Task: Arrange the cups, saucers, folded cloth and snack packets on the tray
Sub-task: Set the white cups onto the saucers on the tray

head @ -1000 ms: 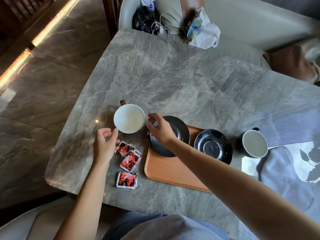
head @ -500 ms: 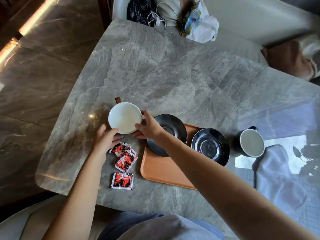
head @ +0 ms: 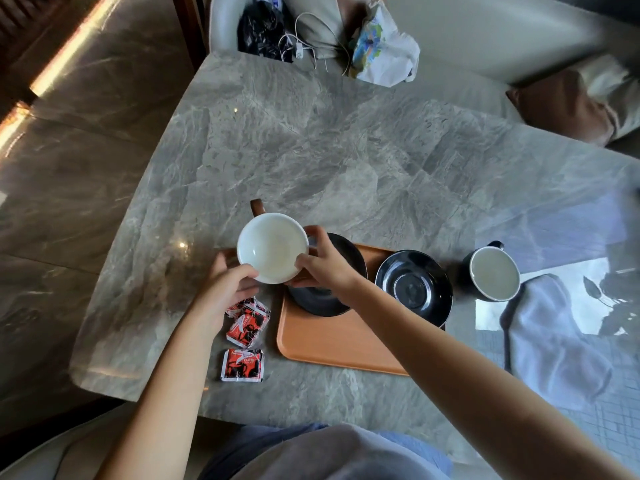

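A cup with a white inside and a brown handle (head: 272,247) is held between my left hand (head: 227,285) and my right hand (head: 323,263), just left of the orange tray (head: 332,337). Two black saucers stand on the tray: one (head: 349,254) partly under my right hand, the other (head: 414,287) at the tray's right end. A second, dark cup (head: 493,273) stands on the table right of the tray. A grey folded cloth (head: 554,341) lies beyond it. Three red snack packets (head: 247,325) lie left of the tray.
The grey marble table (head: 346,150) ends close on the left and front. A chair at the far side holds a black bag (head: 261,27), a white cable and a white plastic bag (head: 382,50). A brown cushion (head: 568,105) lies at the far right.
Both hands have closed on the white cup, and it has shifted right, toward the tray and the near saucer. The rest has stayed in place.
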